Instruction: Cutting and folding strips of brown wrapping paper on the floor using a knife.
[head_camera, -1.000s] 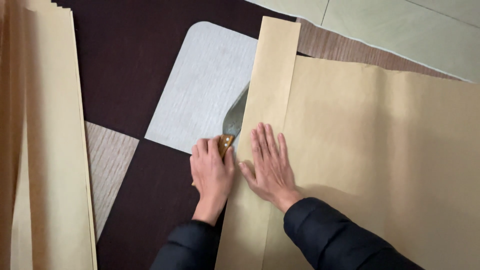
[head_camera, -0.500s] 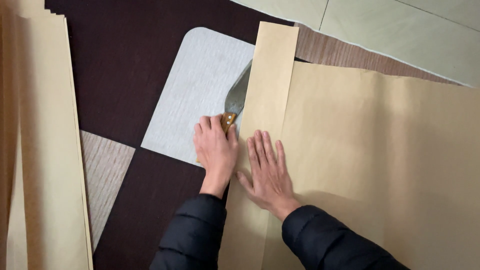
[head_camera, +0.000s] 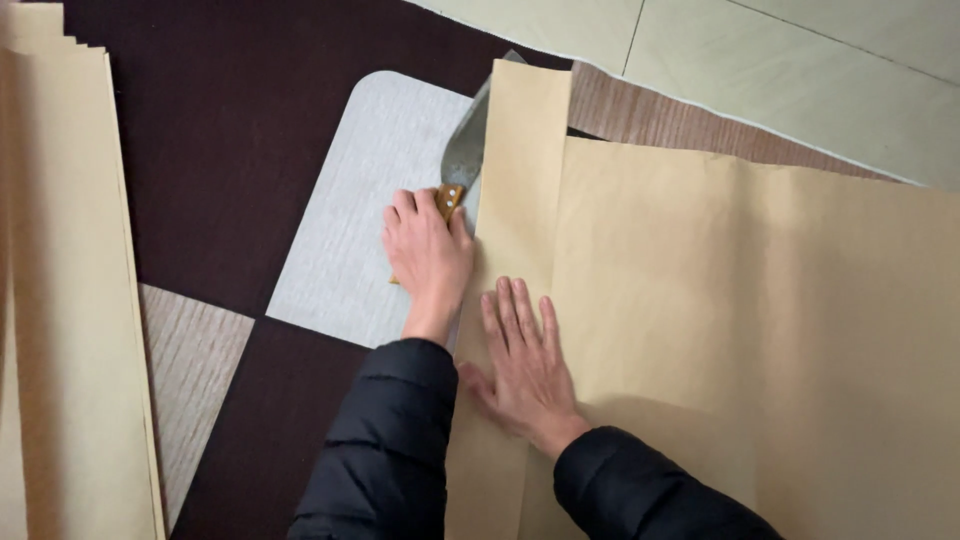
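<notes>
Left hand (head_camera: 430, 255) advanced, one knife (head_camera: 462, 160)

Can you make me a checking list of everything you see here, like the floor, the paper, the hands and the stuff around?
Surface: patterned floor mat with dark brown, pale grey and wood-look patches.
Job's things: big tan paper sheet, folded at its left edge; knife with wooden handle, its blade along the fold.
Clutter: stack of tan paper sheets at the left.
Hands: left hand grips the knife handle; right hand lies flat on the paper.
Cables: nothing seen.
Surroundings: pale floor tiles beyond the mat.
</notes>
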